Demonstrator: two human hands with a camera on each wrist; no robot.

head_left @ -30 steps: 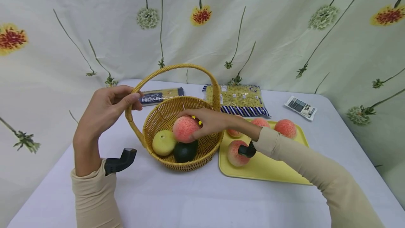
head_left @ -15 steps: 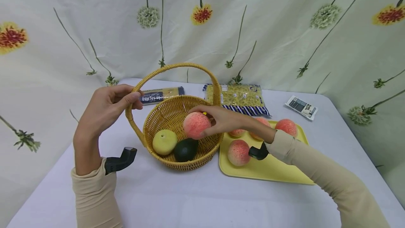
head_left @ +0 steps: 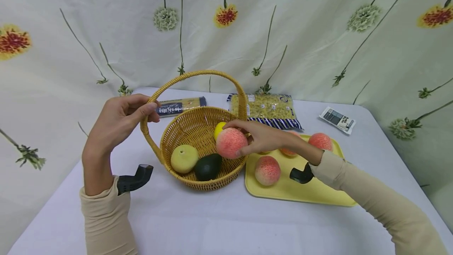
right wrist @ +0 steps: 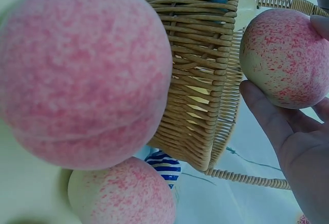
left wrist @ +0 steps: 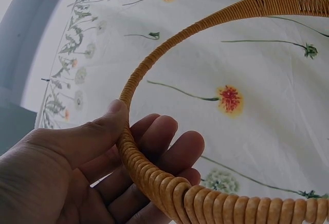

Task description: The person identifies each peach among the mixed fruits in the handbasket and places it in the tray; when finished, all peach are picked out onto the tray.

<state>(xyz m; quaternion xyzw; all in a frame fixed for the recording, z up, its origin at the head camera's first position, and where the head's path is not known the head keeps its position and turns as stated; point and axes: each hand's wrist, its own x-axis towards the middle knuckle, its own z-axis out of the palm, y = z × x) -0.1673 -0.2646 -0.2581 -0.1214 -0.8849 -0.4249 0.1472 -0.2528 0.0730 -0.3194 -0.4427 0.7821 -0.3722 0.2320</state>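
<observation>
A wicker basket [head_left: 233, 174] with a tall arched handle [head_left: 209, 73] stands mid-table. My left hand [head_left: 118, 119] pinches the handle's left side between thumb and fingers; the left wrist view shows the thumb against the wrapped handle [left wrist: 141, 170]. Over the basket's right part, my right hand [head_left: 263, 136] grips a pink peach [head_left: 231, 143], also visible as a speckled peach [right wrist: 285, 57] in the right wrist view. Inside the basket lie a pale yellow-green round fruit [head_left: 184, 159], a dark green avocado [head_left: 208, 167] and a yellow fruit [head_left: 219, 129], partly hidden behind the held peach.
Right of the basket is a yellow tray [head_left: 301, 193] bearing several peaches, including a front peach [head_left: 267, 170] and a back-right peach [head_left: 320, 142]. Behind stand a blue-labelled pasta pack [head_left: 181, 106], a larger pasta bag [head_left: 270, 109] and a small white packet [head_left: 337, 120].
My right hand has carried the peach rightward within the basket's opening, uncovering the avocado and the yellow fruit. The left hand and basket have stayed put.
</observation>
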